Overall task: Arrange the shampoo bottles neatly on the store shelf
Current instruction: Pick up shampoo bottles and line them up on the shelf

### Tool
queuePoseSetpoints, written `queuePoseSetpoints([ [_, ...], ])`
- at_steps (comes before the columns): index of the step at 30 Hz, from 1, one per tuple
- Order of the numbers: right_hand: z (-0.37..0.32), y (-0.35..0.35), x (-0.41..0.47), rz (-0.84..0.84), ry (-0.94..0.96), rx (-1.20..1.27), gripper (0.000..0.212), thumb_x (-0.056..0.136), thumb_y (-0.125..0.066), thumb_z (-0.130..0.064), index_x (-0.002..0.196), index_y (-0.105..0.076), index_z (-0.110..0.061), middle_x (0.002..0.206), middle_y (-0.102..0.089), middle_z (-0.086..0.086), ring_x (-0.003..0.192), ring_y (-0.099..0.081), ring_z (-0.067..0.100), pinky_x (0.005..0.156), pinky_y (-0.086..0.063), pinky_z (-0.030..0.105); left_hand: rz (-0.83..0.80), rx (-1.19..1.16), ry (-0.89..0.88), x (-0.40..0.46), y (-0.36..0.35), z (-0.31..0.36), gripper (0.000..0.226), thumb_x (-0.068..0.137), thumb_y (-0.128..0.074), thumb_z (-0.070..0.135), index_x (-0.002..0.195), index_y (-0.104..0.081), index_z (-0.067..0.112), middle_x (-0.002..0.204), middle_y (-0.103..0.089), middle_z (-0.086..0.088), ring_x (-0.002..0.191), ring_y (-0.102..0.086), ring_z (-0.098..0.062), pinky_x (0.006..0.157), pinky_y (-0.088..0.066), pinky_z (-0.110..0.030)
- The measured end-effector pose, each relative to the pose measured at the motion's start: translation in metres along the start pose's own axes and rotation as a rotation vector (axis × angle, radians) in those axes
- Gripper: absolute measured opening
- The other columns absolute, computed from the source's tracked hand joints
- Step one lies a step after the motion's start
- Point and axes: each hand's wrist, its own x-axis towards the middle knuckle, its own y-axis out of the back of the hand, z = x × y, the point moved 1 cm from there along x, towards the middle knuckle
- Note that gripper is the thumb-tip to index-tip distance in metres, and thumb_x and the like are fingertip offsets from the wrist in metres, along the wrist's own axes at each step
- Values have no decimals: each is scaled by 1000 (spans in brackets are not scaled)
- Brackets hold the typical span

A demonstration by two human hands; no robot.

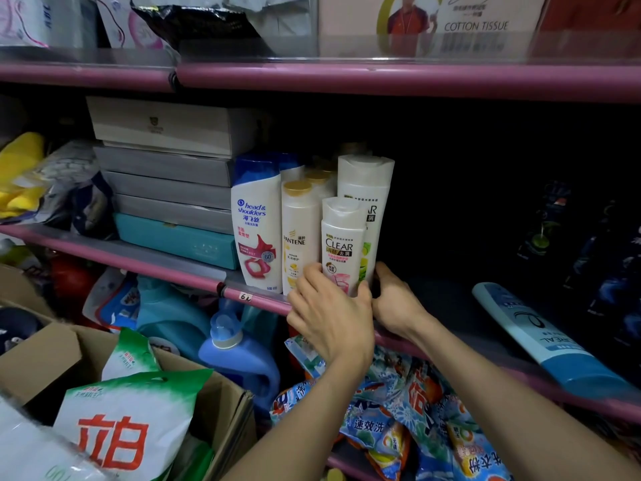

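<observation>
On the pink-edged middle shelf (249, 297) stand a Head & Shoulders bottle (257, 223), a Pantene bottle (299, 234) with more gold-capped ones behind it, a small Clear bottle (341, 243) and a taller Clear bottle (367, 189) behind it. My left hand (329, 314) wraps the base of the small Clear bottle from the front left. My right hand (395, 300) touches the foot of the Clear bottles from the right; which bottle it presses on is hidden. A blue L'Oreal tube (541, 336) lies flat on the shelf at the right.
Stacked grey boxes (166, 175) and a teal box (177, 239) fill the shelf left of the bottles. Dark bottles (596, 258) stand at the far right. Below are blue detergent jugs (236, 355), detergent powder bags (409, 411) and a cardboard carton (48, 355) with bags.
</observation>
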Motion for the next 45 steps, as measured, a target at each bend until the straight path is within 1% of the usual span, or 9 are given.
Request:
queuePoseSetpoints([
  [5, 1, -1, 1, -2, 1, -6, 49, 88, -64, -27, 132, -44, -24, 127, -61, 2, 113, -59, 23, 83, -46, 26, -28, 101, 40, 3, 2, 1, 52, 73, -68, 47, 112, -46, 19, 117, -56, -1, 112, -44, -23, 91, -29, -37],
  [9, 1, -1, 1, 6, 4, 0, 52, 86, -65, -25, 132, -40, -24, 127, -61, 5, 111, -60, 26, 83, -48, 30, -60, 135, 39, 7, 7, 2, 50, 73, -70, 46, 110, -48, 19, 114, -59, -2, 111, -47, -24, 90, -30, -37],
  [11, 1, -1, 1, 8, 9, 14, 55, 86, -65, -26, 133, -36, -26, 127, -61, 4, 110, -61, 25, 82, -47, 28, -76, 168, 24, 9, 9, 3, 49, 73, -70, 45, 109, -49, 19, 113, -60, -2, 110, -48, -24, 90, -31, -37],
  [16, 1, -3, 2, -31, -11, 18, 58, 86, -66, -26, 136, -37, -26, 133, -57, 3, 118, -57, 24, 94, -46, 33, -82, 218, -7, 13, 14, 2, 48, 75, -69, 45, 108, -50, 16, 111, -61, -4, 108, -50, -25, 87, -32, -37],
  [21, -3, -1, 11, -87, -66, 38, 64, 78, -72, -21, 133, -39, -23, 128, -59, 6, 113, -57, 26, 92, -48, 34, -65, 210, -51, 13, 12, -1, 53, 75, -68, 48, 111, -47, 16, 115, -57, -3, 111, -48, -24, 90, -32, -37],
  [26, 0, -5, 17, -101, -103, 0, 67, 74, -67, -22, 133, -38, -26, 130, -54, 13, 120, -50, 37, 103, -41, 48, 2, 186, -57, 15, 10, 0, 65, 69, -72, 55, 111, -42, 16, 112, -53, -3, 110, -48, -24, 89, -35, -39],
  [29, 2, -7, 17, -82, -124, -71, 66, 78, -65, -31, 136, -32, -33, 134, -49, 16, 123, -45, 41, 107, -34, 47, 2, 182, -58, 18, 8, 0, 59, 71, -71, 50, 110, -42, 16, 113, -53, -4, 110, -47, -25, 91, -34, -40],
  [33, 3, -6, 15, -85, -116, -87, 64, 83, -62, -33, 137, -28, -35, 136, -45, 17, 124, -41, 44, 108, -33, 47, -3, 179, -53, 18, 7, 1, 57, 72, -70, 47, 110, -42, 15, 113, -53, -5, 110, -46, -25, 91, -33, -39],
  [45, -3, -4, 12, -122, -132, -126, 65, 83, -60, -27, 138, -26, -32, 138, -43, 17, 127, -38, 44, 109, -30, 49, -21, 162, -34, 16, 8, 2, 59, 70, -70, 48, 111, -44, 14, 114, -55, -5, 111, -48, -25, 92, -33, -39],
])
